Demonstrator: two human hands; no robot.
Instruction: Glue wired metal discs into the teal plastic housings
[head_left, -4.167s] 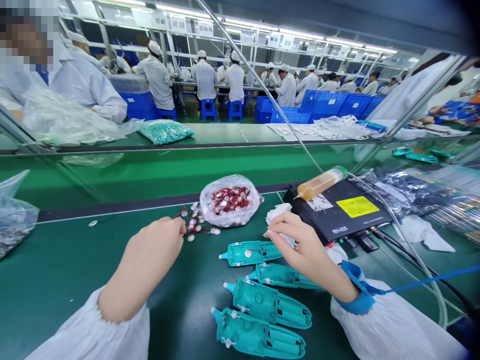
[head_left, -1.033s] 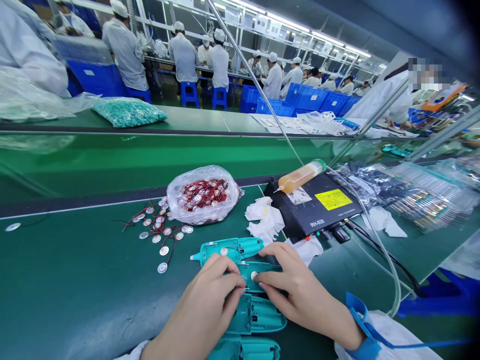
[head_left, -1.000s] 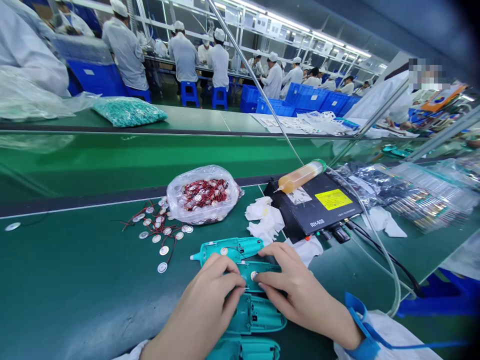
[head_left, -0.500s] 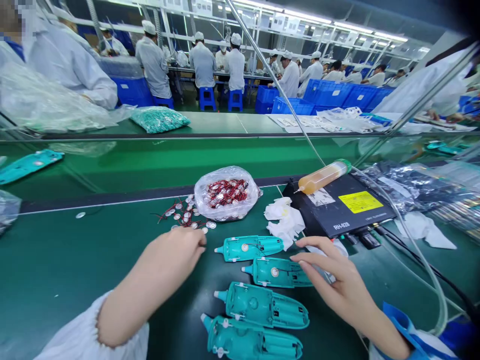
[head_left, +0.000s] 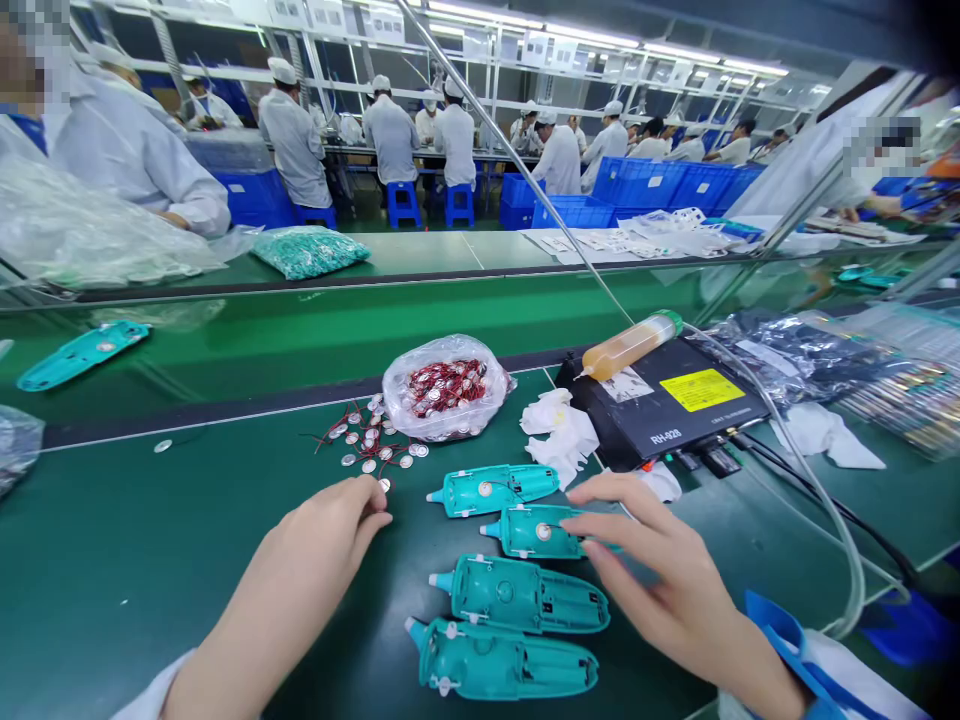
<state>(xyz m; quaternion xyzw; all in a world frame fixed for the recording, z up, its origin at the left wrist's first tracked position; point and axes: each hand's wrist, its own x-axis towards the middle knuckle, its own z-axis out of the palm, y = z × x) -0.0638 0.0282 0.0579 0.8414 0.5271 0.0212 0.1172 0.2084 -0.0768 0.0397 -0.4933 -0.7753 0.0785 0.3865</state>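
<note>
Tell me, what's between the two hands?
In the head view, teal plastic shells lie between the left hand and the right hand.

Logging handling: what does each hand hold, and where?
Left hand: fingertips at a small round metal disc, hold unclear. Right hand: nothing gripped, fingers above a teal plastic shell.

The bare left hand (head_left: pixel 322 540) and right hand (head_left: pixel 645 570) emerge from loose white sleeves (head_left: pixel 847 670) gathered at the cuff, and a wide blue wrist strap (head_left: pixel 780 635) circles the right wrist.
</note>
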